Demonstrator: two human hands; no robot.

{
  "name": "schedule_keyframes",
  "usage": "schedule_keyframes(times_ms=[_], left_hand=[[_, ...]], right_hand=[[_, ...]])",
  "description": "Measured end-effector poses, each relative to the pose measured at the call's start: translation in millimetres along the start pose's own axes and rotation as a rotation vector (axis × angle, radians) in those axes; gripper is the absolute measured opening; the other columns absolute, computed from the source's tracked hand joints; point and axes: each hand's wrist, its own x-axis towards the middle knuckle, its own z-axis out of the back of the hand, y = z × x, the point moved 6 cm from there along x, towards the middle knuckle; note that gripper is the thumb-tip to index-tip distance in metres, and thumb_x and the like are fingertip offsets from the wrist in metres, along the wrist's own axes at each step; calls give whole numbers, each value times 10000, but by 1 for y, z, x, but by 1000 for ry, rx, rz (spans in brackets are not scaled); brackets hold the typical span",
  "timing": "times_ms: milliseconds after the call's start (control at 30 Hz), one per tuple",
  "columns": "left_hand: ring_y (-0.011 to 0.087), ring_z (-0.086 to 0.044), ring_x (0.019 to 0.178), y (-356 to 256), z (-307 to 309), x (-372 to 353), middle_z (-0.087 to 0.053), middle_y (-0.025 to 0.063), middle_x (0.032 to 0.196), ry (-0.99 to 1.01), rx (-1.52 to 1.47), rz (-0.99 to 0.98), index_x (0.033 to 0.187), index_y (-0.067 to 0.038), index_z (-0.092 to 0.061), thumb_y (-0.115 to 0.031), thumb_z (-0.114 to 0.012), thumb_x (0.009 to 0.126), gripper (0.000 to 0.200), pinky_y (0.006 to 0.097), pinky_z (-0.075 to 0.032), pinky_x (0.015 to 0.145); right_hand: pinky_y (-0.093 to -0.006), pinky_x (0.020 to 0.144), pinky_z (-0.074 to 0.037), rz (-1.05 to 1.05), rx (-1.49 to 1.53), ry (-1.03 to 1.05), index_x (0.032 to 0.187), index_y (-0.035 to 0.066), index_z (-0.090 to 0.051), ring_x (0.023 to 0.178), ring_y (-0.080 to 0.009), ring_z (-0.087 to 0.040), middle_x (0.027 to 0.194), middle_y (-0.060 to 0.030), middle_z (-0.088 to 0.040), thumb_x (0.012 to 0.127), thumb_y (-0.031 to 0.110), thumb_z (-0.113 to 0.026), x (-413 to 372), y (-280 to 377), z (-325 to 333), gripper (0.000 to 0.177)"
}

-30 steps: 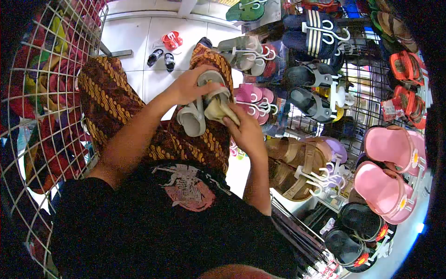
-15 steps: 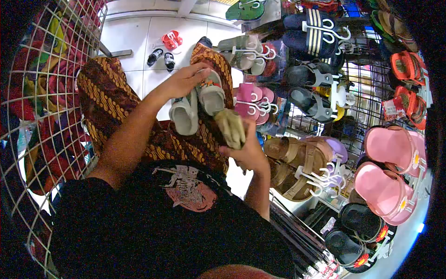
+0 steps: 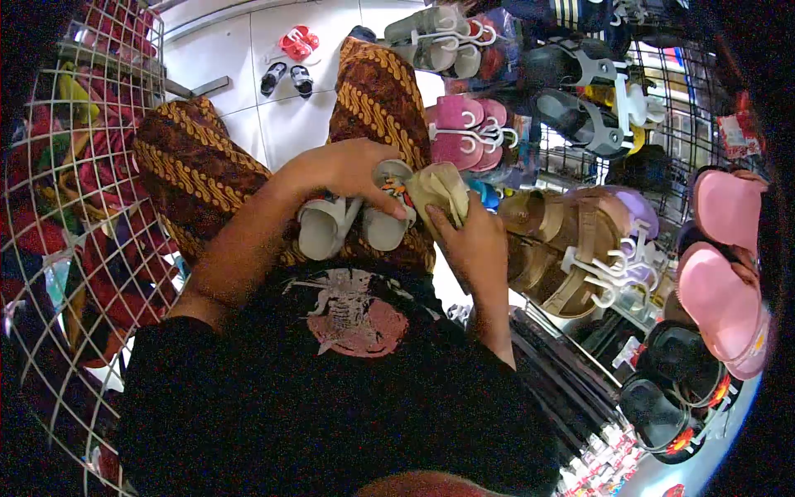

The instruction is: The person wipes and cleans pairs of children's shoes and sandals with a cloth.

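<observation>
A pair of light grey sandals rests on my lap over brown patterned trousers [image 3: 377, 83]. My left hand [image 3: 352, 174] reaches over the right-hand sandal [image 3: 384, 230], gripping it with the thumb near its colourful strap. The other grey sandal [image 3: 319, 231] lies beside it, under my left wrist. In my right hand [image 3: 479, 244] is a bunched beige cloth [image 3: 443, 189], held close to the right edge of the gripped sandal.
A wire grid [image 3: 83, 207] with coloured goods behind it stands on the left. On the right hang brown sandals [image 3: 571, 248], pink sandals [image 3: 720, 290] and black sandals [image 3: 654, 410]. Small red shoes [image 3: 299, 41] and small dark sandals [image 3: 301, 80] lie on the tiled floor.
The sandals sit nearer to my body. My left hand has shifted from the sandal's far end onto its strap area. My right hand has moved the cloth up and right.
</observation>
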Motion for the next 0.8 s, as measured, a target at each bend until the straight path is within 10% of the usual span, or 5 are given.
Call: schedule_keyframes(times_ms=[800], left_hand=[[400,-647,1069,2,-1,2,-670,265,1123,-56,87,8,1192,45,-597,-663,-856,516,1012,436,-497,952]], right_hand=[[-517,778,-516,80,-83,7,1101,59,-597,910,-416,-665,950,-218,-689,863,447,-696,23,24,-10,465]])
